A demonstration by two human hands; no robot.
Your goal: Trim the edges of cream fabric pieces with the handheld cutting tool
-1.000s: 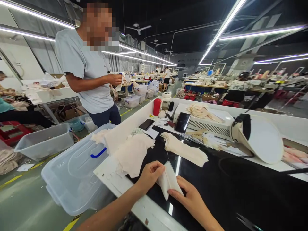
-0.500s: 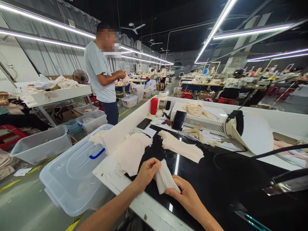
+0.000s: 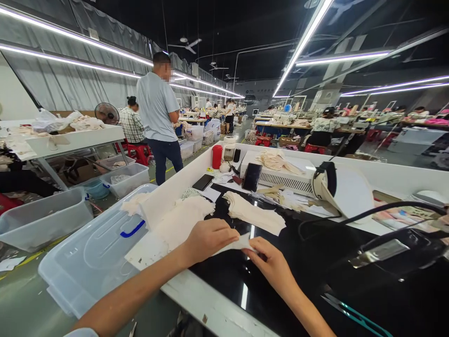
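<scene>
Between my two hands a small piece of cream fabric (image 3: pixel 242 242) is held just above the black tabletop. My left hand (image 3: pixel 211 238) grips its left end, partly covering it. The thumb and fingers of my right hand (image 3: pixel 263 252) pinch its right end. Behind my hands lies a flat stack of cream fabric pieces (image 3: pixel 255 213). A wider pile of cream fabric (image 3: pixel 185 217) rests to the left, on the table's white edge and the black surface.
Thread snips (image 3: pixel 354 311) and a black cabled tool (image 3: pixel 393 250) lie at right. Behind are a phone (image 3: pixel 251 177), a red container (image 3: pixel 217 157) and a white lamp (image 3: pixel 351 187). A lidded plastic bin (image 3: pixel 87 248) stands left; a person (image 3: pixel 157 110) is beyond.
My left hand has turned over the fabric, which now shows less between my hands. The view has shifted right. The standing person has turned away and moved farther off.
</scene>
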